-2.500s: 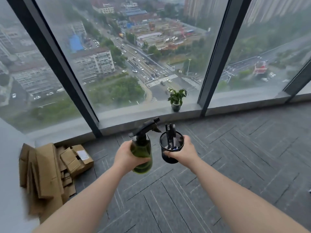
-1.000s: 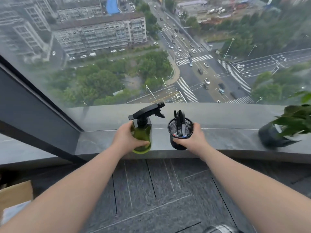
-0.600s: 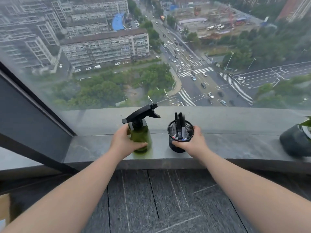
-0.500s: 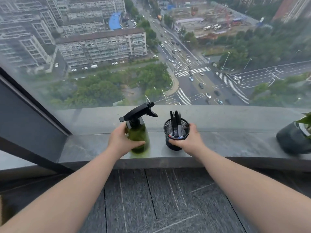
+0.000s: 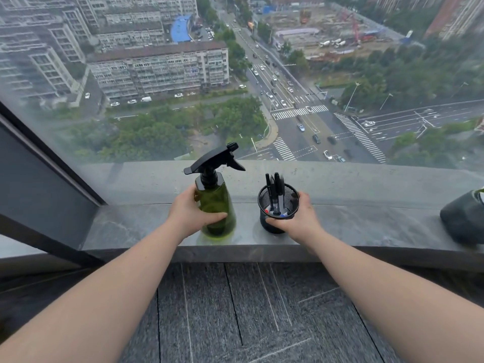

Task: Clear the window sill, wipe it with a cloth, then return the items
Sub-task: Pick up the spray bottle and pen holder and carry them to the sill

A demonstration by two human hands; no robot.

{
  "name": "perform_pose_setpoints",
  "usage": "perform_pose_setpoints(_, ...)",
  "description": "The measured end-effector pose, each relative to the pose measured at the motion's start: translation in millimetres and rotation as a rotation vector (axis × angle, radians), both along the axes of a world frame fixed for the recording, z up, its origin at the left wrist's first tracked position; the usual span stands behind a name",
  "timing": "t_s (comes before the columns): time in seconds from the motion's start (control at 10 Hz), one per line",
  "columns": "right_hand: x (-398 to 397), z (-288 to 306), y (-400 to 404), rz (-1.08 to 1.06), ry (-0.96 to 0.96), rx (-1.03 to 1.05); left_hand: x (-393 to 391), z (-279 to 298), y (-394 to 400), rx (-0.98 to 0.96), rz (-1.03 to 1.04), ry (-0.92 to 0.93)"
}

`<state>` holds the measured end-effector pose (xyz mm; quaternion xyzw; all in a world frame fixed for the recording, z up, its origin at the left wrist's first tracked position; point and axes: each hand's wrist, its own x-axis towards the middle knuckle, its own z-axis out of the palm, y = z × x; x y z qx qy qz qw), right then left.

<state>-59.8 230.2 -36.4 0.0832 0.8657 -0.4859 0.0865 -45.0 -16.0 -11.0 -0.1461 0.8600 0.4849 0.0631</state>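
A green spray bottle [image 5: 216, 203] with a black trigger head stands upright on the grey stone window sill [image 5: 353, 226]. My left hand [image 5: 187, 214] grips its body from the left. Just to its right a black mesh pen holder [image 5: 278, 205] with several pens stands on the sill, and my right hand [image 5: 297, 218] grips it from the right and front. Both items rest near the sill's front edge.
A dark plant pot [image 5: 462, 220] sits on the sill at the far right, partly cut off by the frame edge. A dark window frame post [image 5: 49, 163] slants down on the left. Behind the sill is full-height glass; below it is grey carpet floor [image 5: 248, 310].
I carried the bottle and pen holder across the floor to the window and set both down on the sill. In the last half second the hands and items barely moved.
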Motion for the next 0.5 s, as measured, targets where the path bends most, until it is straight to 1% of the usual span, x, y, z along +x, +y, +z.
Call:
perform_pose_setpoints(0.3,-0.8,0.8,1.9,-0.019,-0.057,-0.014,4.0,4.8,2.6,-0.003,-0.028,0.009)
perform_pose_setpoints(0.4,-1.1,-0.5,3.6,-0.010,-0.088,0.006,4.2,4.2,3.0,-0.016,-0.039,0.010)
perform_pose_setpoints(0.5,-1.3,7.5,7.9,0.021,-0.129,0.075,6.9,7.4,1.9,-0.049,-0.028,-0.017)
